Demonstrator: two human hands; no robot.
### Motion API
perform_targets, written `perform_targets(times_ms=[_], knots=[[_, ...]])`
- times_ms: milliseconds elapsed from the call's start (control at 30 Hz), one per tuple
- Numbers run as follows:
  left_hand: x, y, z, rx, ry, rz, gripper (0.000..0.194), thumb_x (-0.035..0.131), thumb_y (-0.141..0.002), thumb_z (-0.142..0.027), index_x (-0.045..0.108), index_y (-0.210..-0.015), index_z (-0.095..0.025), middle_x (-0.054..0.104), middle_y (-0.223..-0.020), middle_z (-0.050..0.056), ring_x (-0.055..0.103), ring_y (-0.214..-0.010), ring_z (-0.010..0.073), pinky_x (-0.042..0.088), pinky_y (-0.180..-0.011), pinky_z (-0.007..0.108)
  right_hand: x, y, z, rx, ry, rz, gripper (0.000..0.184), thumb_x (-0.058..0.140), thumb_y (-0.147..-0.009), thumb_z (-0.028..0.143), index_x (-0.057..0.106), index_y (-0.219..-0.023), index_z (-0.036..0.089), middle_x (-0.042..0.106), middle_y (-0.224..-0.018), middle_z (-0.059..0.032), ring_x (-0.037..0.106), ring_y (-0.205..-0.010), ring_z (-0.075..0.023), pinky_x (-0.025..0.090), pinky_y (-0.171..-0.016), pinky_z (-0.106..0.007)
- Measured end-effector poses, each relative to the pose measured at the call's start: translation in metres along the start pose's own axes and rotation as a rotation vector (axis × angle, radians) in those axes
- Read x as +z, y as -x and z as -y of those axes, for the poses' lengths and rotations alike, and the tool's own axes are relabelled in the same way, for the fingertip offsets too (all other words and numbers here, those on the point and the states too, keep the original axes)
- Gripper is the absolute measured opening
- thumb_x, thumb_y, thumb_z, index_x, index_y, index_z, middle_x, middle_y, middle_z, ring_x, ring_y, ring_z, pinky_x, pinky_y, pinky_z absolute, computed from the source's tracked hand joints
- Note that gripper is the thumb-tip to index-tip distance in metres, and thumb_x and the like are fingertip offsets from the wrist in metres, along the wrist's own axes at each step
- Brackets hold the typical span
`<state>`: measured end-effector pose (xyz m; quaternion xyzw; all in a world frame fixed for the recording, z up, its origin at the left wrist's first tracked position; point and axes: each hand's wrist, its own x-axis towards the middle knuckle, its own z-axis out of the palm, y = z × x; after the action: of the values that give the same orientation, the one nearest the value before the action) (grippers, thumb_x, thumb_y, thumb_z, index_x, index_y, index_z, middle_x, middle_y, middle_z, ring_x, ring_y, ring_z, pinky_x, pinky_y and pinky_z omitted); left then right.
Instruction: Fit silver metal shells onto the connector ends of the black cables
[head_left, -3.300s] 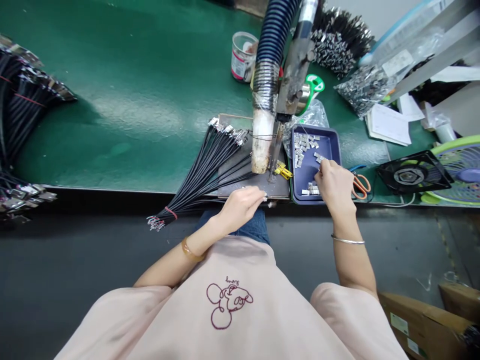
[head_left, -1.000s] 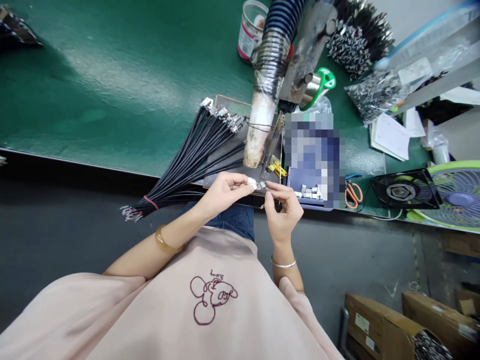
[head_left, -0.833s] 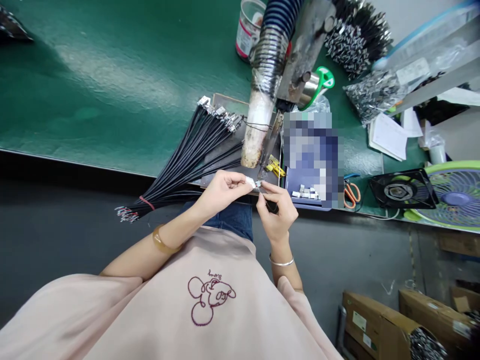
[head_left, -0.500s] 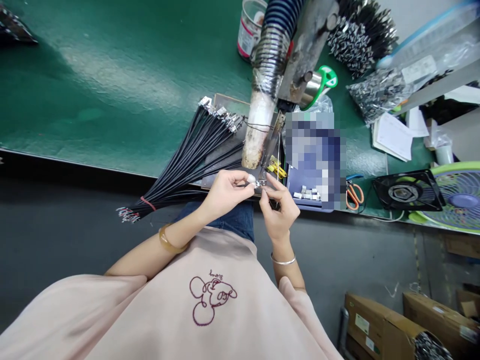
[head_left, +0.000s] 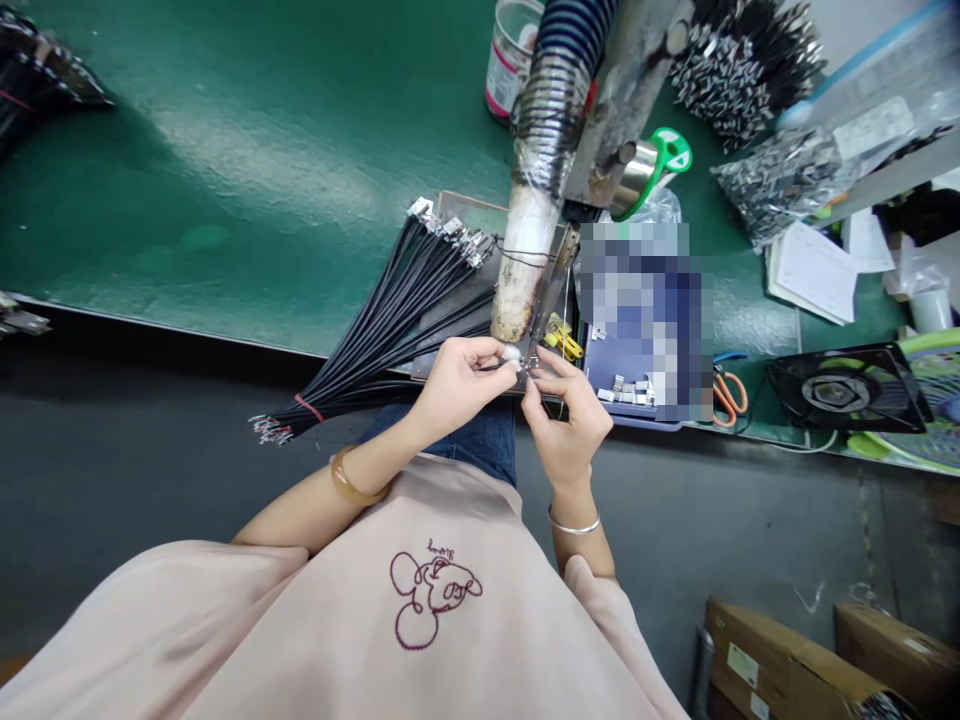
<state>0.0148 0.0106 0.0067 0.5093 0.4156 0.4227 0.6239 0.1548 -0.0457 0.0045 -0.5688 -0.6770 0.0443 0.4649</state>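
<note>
My left hand [head_left: 456, 385] is pinched on the end of a black cable at the table's front edge. My right hand [head_left: 568, 415] is pinched on a small metal shell [head_left: 525, 367], which it holds against that cable end. The two sets of fingertips meet just below the soldering iron tip [head_left: 541, 335] and the white nozzle [head_left: 523, 268] of the fume hose. A fan-shaped bundle of black cables [head_left: 390, 320] with metal connectors lies to the left on a dark work plate [head_left: 465, 310].
A blue tray [head_left: 622, 400] of small metal shells sits right of my hands, partly blurred out. Orange scissors [head_left: 724, 392], a black fan [head_left: 844, 388], a tin can [head_left: 510, 50], bags of metal parts [head_left: 780, 180] and papers [head_left: 814, 275] lie beyond. Cardboard boxes [head_left: 795, 665] stand on the floor.
My right hand left the blue tray with a metal shell and came to my left hand. Over the last second both hands stay pinched together with only slight shifts.
</note>
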Motion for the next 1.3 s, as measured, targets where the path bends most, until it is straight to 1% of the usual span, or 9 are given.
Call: perform_targets(times_ms=[100, 200, 400, 600, 733, 1000, 1067, 1200, 1300], knots=[[-0.001, 0.0, 0.004, -0.013, -0.036, 0.032, 0.011, 0.065, -0.072, -0.021, 0.064, -0.066, -0.012, 0.038, -0.054, -0.006, 0.031, -0.051, 0.0052, 0.028, -0.048, 0.019, 0.001, 0.002, -0.002, 0.034, -0.01, -0.022, 0.009, 0.064, -0.086, 0.013, 0.062, -0.084, 0.022, 0.077, -0.102, -0.0049, 0.075, -0.096, -0.0182, 0.063, -0.082, -0.034], [-0.001, 0.001, 0.006, -0.001, -0.056, 0.031, 0.011, 0.064, -0.074, -0.022, 0.063, -0.069, -0.012, 0.037, -0.055, -0.006, 0.031, -0.051, 0.005, 0.028, -0.049, 0.018, 0.002, 0.0, -0.002, 0.042, -0.006, -0.028, 0.01, 0.066, -0.085, 0.013, 0.064, -0.087, 0.022, 0.077, -0.101, -0.0042, 0.074, -0.096, -0.0174, 0.062, -0.08, -0.032], [-0.001, 0.004, 0.004, 0.019, -0.098, 0.021, 0.012, 0.062, -0.078, -0.024, 0.063, -0.074, -0.012, 0.045, -0.062, -0.003, 0.038, -0.055, 0.0065, 0.037, -0.054, 0.018, 0.0, -0.005, 0.004, 0.023, 0.0, -0.024, 0.009, 0.067, -0.085, 0.014, 0.067, -0.086, 0.023, 0.077, -0.1, -0.0033, 0.074, -0.097, -0.0185, 0.06, -0.086, -0.035], [-0.002, 0.003, 0.007, 0.011, -0.111, 0.079, 0.013, 0.06, -0.079, -0.023, 0.059, -0.07, -0.013, 0.036, -0.059, -0.005, 0.031, -0.053, 0.0064, 0.027, -0.051, 0.019, -0.002, 0.002, 0.002, 0.024, 0.003, -0.021, 0.009, 0.065, -0.086, 0.015, 0.063, -0.084, 0.023, 0.077, -0.096, -0.0027, 0.074, -0.095, -0.0183, 0.061, -0.08, -0.032], [-0.001, 0.003, 0.011, 0.029, -0.144, 0.077, 0.015, 0.059, -0.079, -0.022, 0.056, -0.067, -0.014, 0.032, -0.058, -0.006, 0.027, -0.053, 0.0063, 0.022, -0.05, 0.02, -0.001, 0.003, 0.0, 0.051, 0.014, -0.02, 0.006, 0.066, -0.087, 0.017, 0.065, -0.087, 0.023, 0.076, -0.096, -0.0029, 0.074, -0.092, -0.0175, 0.06, -0.076, -0.031], [0.0, 0.007, 0.003, 0.039, -0.165, 0.037, 0.013, 0.059, -0.081, -0.025, 0.06, -0.074, -0.013, 0.035, -0.06, -0.006, 0.029, -0.054, 0.0065, 0.03, -0.051, 0.018, 0.001, -0.005, 0.005, 0.04, 0.024, -0.029, 0.006, 0.068, -0.086, 0.018, 0.067, -0.086, 0.023, 0.075, -0.095, -0.0025, 0.073, -0.09, -0.0171, 0.059, -0.083, -0.033], [-0.001, 0.007, 0.003, 0.047, -0.181, 0.034, 0.013, 0.06, -0.08, -0.025, 0.06, -0.074, -0.014, 0.034, -0.059, -0.006, 0.028, -0.054, 0.0066, 0.028, -0.05, 0.018, 0.001, -0.004, 0.006, 0.018, 0.04, -0.035, 0.006, 0.067, -0.087, 0.018, 0.066, -0.085, 0.024, 0.076, -0.095, -0.0023, 0.073, -0.091, -0.0172, 0.059, -0.082, -0.033], [-0.002, 0.005, 0.004, 0.029, -0.151, 0.099, 0.015, 0.059, -0.08, -0.023, 0.057, -0.068, -0.014, 0.032, -0.059, -0.005, 0.028, -0.054, 0.0065, 0.022, -0.05, 0.02, 0.0, 0.002, 0.002, -0.045, 0.082, -0.035, 0.008, 0.066, -0.087, 0.016, 0.063, -0.087, 0.024, 0.077, -0.097, -0.0026, 0.074, -0.09, -0.0167, 0.059, -0.078, -0.03], [-0.003, 0.004, 0.003, 0.014, -0.117, 0.134, 0.017, 0.059, -0.079, -0.02, 0.053, -0.064, -0.014, 0.031, -0.059, -0.006, 0.026, -0.054, 0.0062, 0.02, -0.051, 0.021, -0.003, 0.005, -0.003, -0.1, 0.095, -0.014, 0.011, 0.065, -0.087, 0.015, 0.062, -0.091, 0.024, 0.077, -0.1, -0.0035, 0.075, -0.092, -0.0165, 0.06, -0.079, -0.029]])
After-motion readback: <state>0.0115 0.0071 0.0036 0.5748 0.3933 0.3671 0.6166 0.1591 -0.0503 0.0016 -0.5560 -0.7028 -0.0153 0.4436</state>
